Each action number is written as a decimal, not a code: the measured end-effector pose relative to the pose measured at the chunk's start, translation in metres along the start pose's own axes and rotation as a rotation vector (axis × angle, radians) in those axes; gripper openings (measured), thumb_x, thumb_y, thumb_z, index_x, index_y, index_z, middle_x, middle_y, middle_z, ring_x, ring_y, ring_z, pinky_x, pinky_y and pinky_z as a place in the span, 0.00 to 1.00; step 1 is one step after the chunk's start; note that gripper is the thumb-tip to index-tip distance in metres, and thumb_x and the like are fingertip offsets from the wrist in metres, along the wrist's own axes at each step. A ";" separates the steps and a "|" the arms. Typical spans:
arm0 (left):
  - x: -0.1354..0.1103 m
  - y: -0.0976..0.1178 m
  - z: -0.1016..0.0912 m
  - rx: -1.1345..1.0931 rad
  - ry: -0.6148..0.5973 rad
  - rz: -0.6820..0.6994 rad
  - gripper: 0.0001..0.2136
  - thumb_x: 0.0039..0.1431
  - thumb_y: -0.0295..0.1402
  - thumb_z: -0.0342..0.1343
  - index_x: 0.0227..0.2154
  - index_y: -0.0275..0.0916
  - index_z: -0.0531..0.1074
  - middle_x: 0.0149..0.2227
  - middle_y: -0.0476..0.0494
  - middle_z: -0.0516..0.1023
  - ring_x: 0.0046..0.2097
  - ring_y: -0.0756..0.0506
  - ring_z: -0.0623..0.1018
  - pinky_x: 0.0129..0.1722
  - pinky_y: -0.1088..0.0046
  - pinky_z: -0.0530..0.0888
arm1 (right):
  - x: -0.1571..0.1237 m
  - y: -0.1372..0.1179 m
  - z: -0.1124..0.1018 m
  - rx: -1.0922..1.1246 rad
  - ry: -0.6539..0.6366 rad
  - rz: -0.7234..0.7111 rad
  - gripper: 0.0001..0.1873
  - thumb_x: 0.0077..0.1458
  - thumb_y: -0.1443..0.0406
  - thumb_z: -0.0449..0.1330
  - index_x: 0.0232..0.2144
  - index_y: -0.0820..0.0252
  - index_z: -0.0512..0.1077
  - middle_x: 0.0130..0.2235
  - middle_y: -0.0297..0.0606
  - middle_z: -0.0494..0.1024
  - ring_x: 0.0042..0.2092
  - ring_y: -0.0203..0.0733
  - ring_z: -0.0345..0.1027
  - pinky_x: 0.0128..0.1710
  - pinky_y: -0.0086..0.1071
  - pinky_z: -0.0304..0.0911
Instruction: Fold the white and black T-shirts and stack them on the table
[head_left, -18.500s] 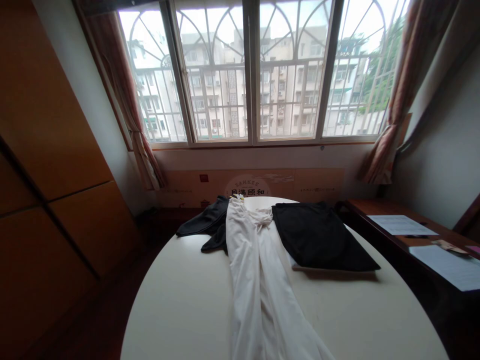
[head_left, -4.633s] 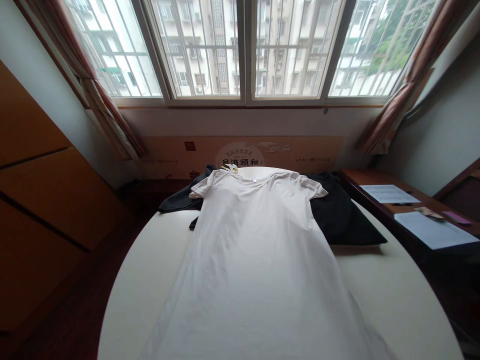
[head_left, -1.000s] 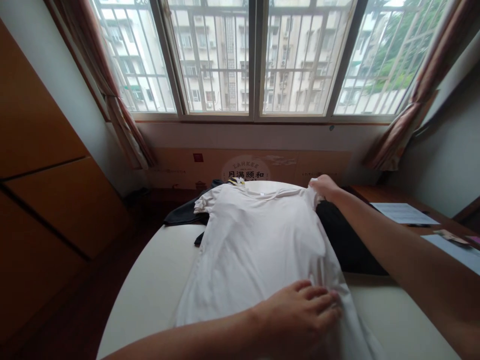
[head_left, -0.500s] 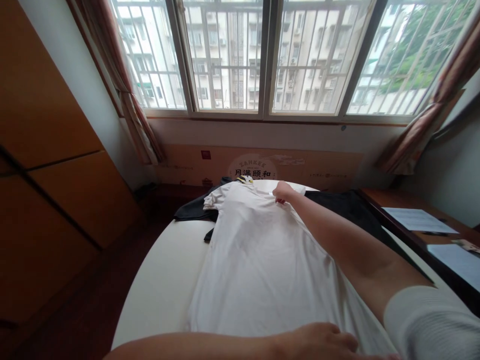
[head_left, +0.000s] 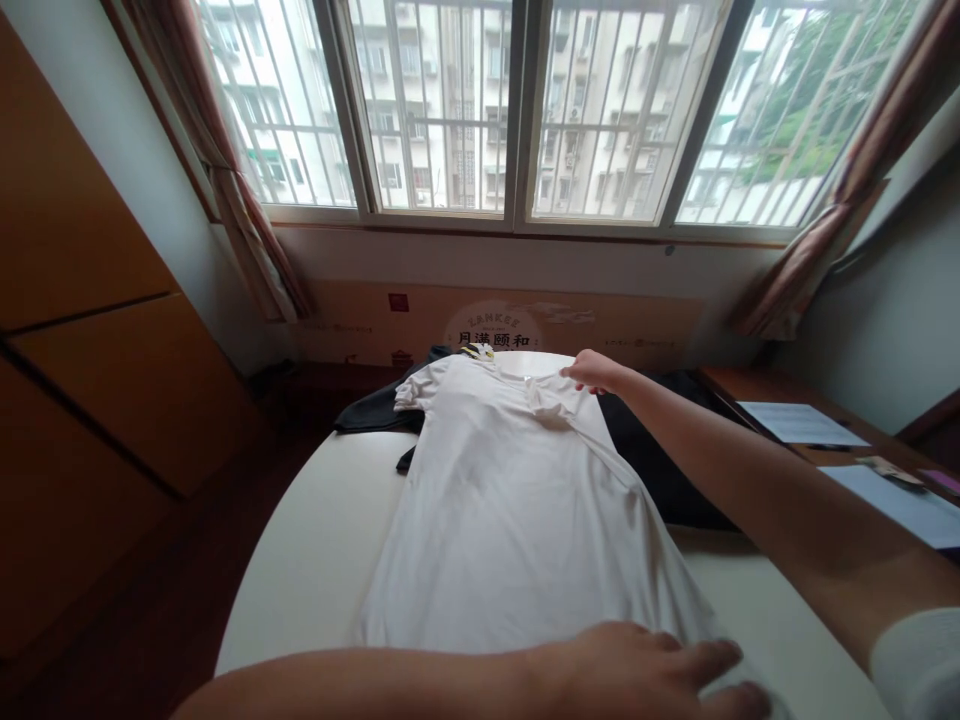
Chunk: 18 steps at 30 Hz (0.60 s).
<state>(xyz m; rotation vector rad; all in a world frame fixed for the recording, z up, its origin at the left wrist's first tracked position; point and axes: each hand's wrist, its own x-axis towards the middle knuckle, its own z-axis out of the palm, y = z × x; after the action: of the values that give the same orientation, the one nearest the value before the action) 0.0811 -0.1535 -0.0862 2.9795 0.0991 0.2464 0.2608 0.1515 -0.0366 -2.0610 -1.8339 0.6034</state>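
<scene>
A white short-sleeved T-shirt [head_left: 502,520] lies spread lengthwise on a round white table [head_left: 300,560], its neckline at the far end. My right hand [head_left: 592,371] is closed on the cloth by the far right sleeve. Beneath it, that shoulder area is bunched and creased. Across the near end reaches my left forearm, and my left hand [head_left: 630,672] rests on the lower right of the shirt with fingers apart. The shirt's bottom hem is hidden by that arm or out of frame.
Dark clothing [head_left: 375,405] lies under the shirt's far left, with more dark cloth [head_left: 660,470] on the right. A small black, white and yellow item [head_left: 477,351] sits by the neckline. Papers [head_left: 802,423] lie on a wooden desk at right. A barred window stands behind.
My right hand has moved slightly right and outward at the sleeve, and the shoulder cloth is more bunched. My left hand has shifted a little, its fingers more spread. The view has moved slightly.
</scene>
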 end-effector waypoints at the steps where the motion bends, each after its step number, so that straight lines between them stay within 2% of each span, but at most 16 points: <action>1: 0.007 0.002 -0.004 0.045 0.020 -0.007 0.24 0.77 0.36 0.40 0.71 0.37 0.57 0.67 0.31 0.68 0.43 0.43 0.84 0.31 0.66 0.75 | -0.007 0.007 -0.006 -0.026 -0.020 0.013 0.15 0.63 0.60 0.64 0.37 0.71 0.77 0.28 0.45 0.80 0.20 0.35 0.64 0.21 0.30 0.61; 3: 0.026 0.003 -0.007 0.128 0.061 -0.005 0.22 0.76 0.32 0.40 0.69 0.37 0.60 0.66 0.31 0.69 0.42 0.43 0.83 0.30 0.66 0.74 | -0.025 0.017 -0.014 -0.064 -0.064 0.032 0.16 0.66 0.59 0.62 0.37 0.71 0.77 0.28 0.44 0.80 0.19 0.34 0.64 0.20 0.29 0.60; 5: 0.047 -0.001 -0.004 0.154 0.049 0.001 0.22 0.74 0.30 0.43 0.68 0.36 0.61 0.62 0.32 0.71 0.41 0.43 0.83 0.29 0.65 0.72 | -0.045 0.025 -0.018 -0.090 -0.144 0.038 0.19 0.68 0.56 0.60 0.36 0.69 0.77 0.28 0.42 0.80 0.19 0.34 0.64 0.20 0.29 0.60; 8: 0.073 -0.010 0.007 0.107 -0.097 -0.050 0.24 0.67 0.32 0.53 0.63 0.30 0.64 0.53 0.32 0.74 0.40 0.40 0.82 0.23 0.64 0.70 | -0.079 0.034 -0.016 -0.170 -0.300 -0.003 0.29 0.68 0.46 0.58 0.31 0.67 0.77 0.27 0.43 0.79 0.18 0.35 0.65 0.20 0.30 0.61; 10: 0.085 -0.015 0.012 0.073 -0.181 -0.077 0.24 0.63 0.34 0.58 0.59 0.29 0.66 0.50 0.33 0.74 0.40 0.39 0.82 0.21 0.65 0.69 | -0.101 0.039 -0.012 -0.256 -0.349 -0.036 0.33 0.66 0.42 0.59 0.26 0.66 0.75 0.25 0.41 0.77 0.18 0.36 0.65 0.20 0.31 0.62; 12: 0.090 -0.016 0.014 0.072 -0.221 -0.070 0.23 0.61 0.37 0.61 0.56 0.32 0.70 0.49 0.34 0.74 0.42 0.38 0.82 0.21 0.66 0.68 | -0.119 0.042 -0.007 -0.305 -0.358 -0.048 0.30 0.66 0.45 0.61 0.25 0.65 0.74 0.22 0.39 0.74 0.18 0.37 0.65 0.21 0.31 0.64; 14: 0.092 -0.014 0.013 0.081 -0.233 -0.064 0.21 0.61 0.39 0.62 0.54 0.36 0.72 0.49 0.37 0.74 0.43 0.38 0.82 0.23 0.66 0.69 | -0.130 0.041 -0.003 -0.303 -0.356 -0.047 0.22 0.66 0.54 0.63 0.27 0.66 0.75 0.20 0.37 0.72 0.18 0.38 0.67 0.22 0.31 0.65; 16: 0.091 -0.010 0.011 0.076 -0.227 -0.071 0.19 0.63 0.41 0.61 0.53 0.37 0.73 0.48 0.39 0.74 0.42 0.38 0.82 0.23 0.67 0.69 | -0.136 0.038 0.001 -0.290 -0.328 -0.030 0.16 0.65 0.60 0.63 0.30 0.69 0.77 0.20 0.39 0.74 0.19 0.41 0.69 0.22 0.32 0.67; 18: 0.088 -0.004 0.009 0.084 -0.185 -0.068 0.17 0.65 0.40 0.58 0.52 0.36 0.73 0.46 0.40 0.74 0.40 0.40 0.82 0.23 0.67 0.69 | -0.141 0.031 0.002 -0.312 -0.281 -0.018 0.14 0.64 0.64 0.61 0.33 0.73 0.79 0.20 0.43 0.75 0.19 0.44 0.72 0.21 0.33 0.68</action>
<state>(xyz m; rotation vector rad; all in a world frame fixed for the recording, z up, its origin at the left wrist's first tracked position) 0.1691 -0.1440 -0.0815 3.0574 0.1940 -0.0427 0.2738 0.0082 -0.0391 -2.2453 -2.2259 0.6668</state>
